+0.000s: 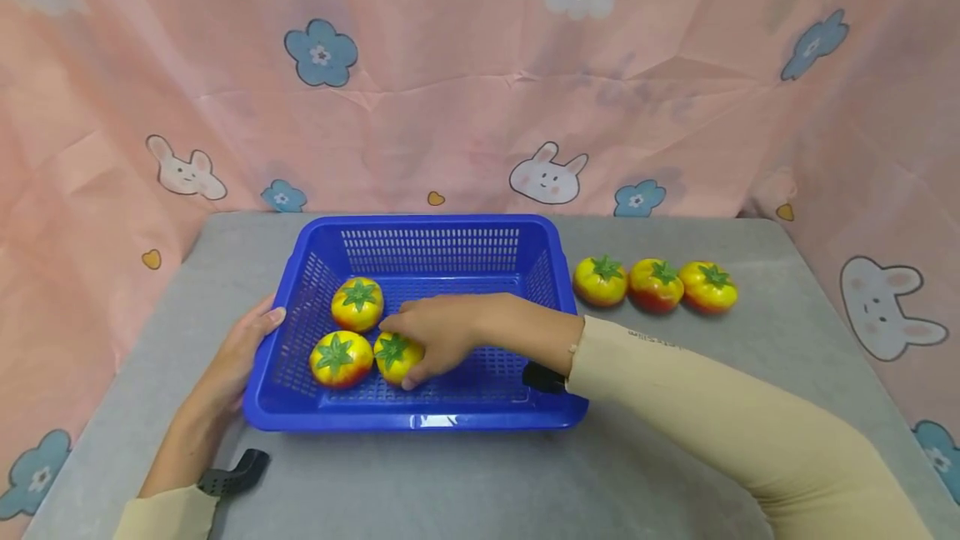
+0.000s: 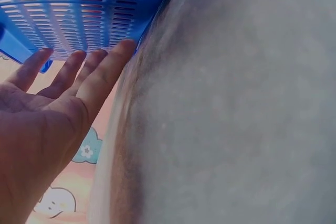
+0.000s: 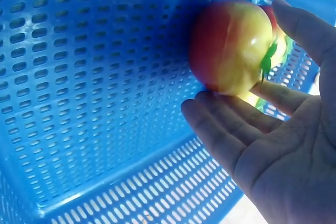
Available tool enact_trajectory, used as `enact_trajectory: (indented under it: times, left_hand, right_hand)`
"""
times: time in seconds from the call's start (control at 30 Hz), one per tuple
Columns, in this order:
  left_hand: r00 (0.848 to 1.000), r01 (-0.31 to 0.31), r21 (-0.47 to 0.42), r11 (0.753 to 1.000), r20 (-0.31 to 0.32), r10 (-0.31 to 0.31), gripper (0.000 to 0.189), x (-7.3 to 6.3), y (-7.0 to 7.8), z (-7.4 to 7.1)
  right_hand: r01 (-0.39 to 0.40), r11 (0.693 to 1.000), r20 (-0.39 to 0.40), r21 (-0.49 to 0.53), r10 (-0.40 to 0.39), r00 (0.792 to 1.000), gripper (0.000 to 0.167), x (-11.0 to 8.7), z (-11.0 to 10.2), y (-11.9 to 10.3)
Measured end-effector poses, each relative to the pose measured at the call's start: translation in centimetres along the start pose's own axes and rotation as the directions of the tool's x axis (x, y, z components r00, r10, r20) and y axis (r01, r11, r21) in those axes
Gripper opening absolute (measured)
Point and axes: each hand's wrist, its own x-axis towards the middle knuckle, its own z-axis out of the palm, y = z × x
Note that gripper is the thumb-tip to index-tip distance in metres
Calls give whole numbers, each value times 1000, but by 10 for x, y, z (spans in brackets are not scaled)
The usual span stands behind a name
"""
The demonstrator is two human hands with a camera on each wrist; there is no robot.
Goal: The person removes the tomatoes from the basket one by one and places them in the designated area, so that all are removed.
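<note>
Inside the blue plastic basket [image 1: 442, 422] are two yellow-red toy tomatoes with green star-shaped leaves, a rear tomato [image 1: 357, 304] and a front-left tomato [image 1: 341, 359]. Beside them sits a third tomato [image 1: 395, 357], partly covered by my right hand [image 1: 442, 332]. In the right wrist view, that tomato [image 3: 228, 45] sits against the basket's slotted floor, with loosely extended fingers alongside it and the thumb apart. My left hand [image 1: 243, 348] rests on the basket's left side, thumb at the rim. Its nearly straight fingers [image 2: 102, 80] touch the slotted outer wall in the left wrist view.
Right of the basket, three more toy tomatoes [image 1: 656, 285] stand in a row on the grey table [image 1: 390, 490]. A pink printed curtain [image 1: 442, 123] hangs behind and along both sides of the table. My right forearm crosses the basket's right rim.
</note>
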Motion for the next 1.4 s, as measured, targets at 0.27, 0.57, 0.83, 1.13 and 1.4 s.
enact_trajectory:
  times: [0.27, 0.57, 0.83, 1.13, 1.4]
  left_hand:
    - [999, 29, 23, 999, 29, -29, 52, 1, 0, 1]
    - [999, 38, 30, 999, 23, -39, 59, 3, 1, 3]
    - [999, 35, 31, 999, 13, -35, 47, 4, 3, 4]
    - [999, -2, 31, 1000, 38, 1, 38, 3, 1, 2]
    - [1000, 5, 5, 1000, 31, -5, 35, 0, 0, 0]
  right_hand:
    - [3, 1000, -19, 9, -3, 1000, 78, 9, 3, 0]
    - [-14, 999, -23, 31, 15, 1000, 75, 13, 2, 1]
    - [-2, 999, -34, 47, 4, 999, 75, 9, -2, 8]
    - [36, 989, -120, 145, -19, 993, 69, -8, -17, 17]
    - [32, 985, -170, 168, -3, 985, 71, -24, -17, 21]
